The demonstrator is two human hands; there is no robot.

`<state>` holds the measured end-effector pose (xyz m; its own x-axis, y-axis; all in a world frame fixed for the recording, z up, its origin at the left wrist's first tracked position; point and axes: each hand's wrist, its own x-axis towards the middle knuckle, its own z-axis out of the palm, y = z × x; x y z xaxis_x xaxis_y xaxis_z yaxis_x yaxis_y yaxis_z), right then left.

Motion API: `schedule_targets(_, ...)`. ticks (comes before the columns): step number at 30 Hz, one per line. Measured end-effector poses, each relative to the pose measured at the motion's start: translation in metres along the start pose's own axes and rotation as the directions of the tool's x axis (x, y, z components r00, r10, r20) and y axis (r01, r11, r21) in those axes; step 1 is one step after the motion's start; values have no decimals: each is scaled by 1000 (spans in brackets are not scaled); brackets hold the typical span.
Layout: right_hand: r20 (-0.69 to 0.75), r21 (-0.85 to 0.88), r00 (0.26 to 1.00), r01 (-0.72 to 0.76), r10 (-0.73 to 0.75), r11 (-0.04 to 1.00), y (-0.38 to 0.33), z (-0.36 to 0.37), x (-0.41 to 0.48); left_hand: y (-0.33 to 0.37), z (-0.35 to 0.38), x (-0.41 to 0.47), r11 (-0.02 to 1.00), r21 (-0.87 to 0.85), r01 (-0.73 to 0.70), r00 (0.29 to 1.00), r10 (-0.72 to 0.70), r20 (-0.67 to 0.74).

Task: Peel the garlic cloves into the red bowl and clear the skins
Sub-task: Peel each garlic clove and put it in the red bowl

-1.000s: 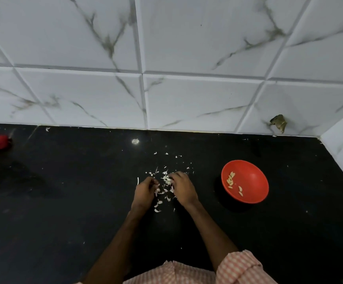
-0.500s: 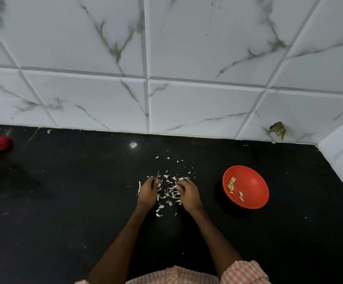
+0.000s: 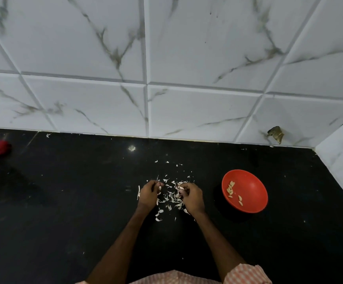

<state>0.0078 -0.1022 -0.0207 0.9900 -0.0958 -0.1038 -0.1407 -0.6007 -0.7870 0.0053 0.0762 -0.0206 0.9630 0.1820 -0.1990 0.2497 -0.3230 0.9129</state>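
- The tiled wall point(image 3: 187, 58) is seen behind the black counter point(image 3: 64, 212).
- The red bowl point(image 3: 254, 187) is set on the counter, to the right of the 2 hands and apart from them.
- The left hand point(image 3: 149, 194) is curled; whether anything is grasped cannot be told.
- A garlic piece point(image 3: 180, 188) is pinched by the right hand point(image 3: 193, 196).
- Skins point(image 3: 169, 198) are scattered between and around the hands.
- Peeled cloves point(image 3: 230, 189) are held in the bowl.

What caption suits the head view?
Left hand and right hand over scattered garlic skins on a black counter, right pinching a garlic clove; peeled cloves in the red bowl.
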Motion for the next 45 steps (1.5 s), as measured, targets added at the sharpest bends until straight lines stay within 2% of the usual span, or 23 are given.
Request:
schedule_targets(2, -15, 18, 1000, -7, 7, 1000, -4, -1, 0, 0, 1, 1, 999, -32, 14, 1000, -14, -8)
schedule_targets(6, 60, 91, 998, 11, -16, 996, -13, 0, 1, 3, 1, 3, 998, -63, 15, 999, -18, -45)
schedule_targets(10, 56, 147, 998, -1, -8, 989, -21, 3, 1, 3, 5, 2, 1000, -4, -13, 1000, 13, -6)
schedule_targets(14, 83, 107, 995, 55, -64, 993, -23, 2, 3, 3, 2, 1, 977, 160, -141, 989, 134, 55)
schedule_targets(18, 111, 101, 984, 131, -142, 986, -37, -4, 1, 18, 3, 0, 947, 206, -245, 961, 209, 179)
schedule_targets(23, 70, 134, 990, 113, -123, 984, -46, -12, 2, 25, 6, 3, 977, 89, -194, 978, 185, 101)
schedule_targets(29, 94, 17, 981, 170, -171, 985, -49, -19, 3, 32, 6, 1, 977, 62, -205, 973, 197, 121)
schedule_targets(32, 119, -64, 975, 198, -189, 978, -54, -21, 4, 30, 6, 2, 973, 80, -218, 969, 206, 139)
schedule_targets(36, 229, -253, 954, 250, -193, 935, -62, -23, 7, 32, 6, 2, 970, 71, -231, 967, 220, 131)
schedule_targets(41, 253, -239, 946, 264, -203, 935, -64, -27, 8, 33, 5, 3, 981, 24, -194, 965, 186, 186)
schedule_targets(45, 247, -168, 948, 244, -198, 955, -65, -26, 9, 34, 3, 2, 990, -122, -67, 960, 98, 263)
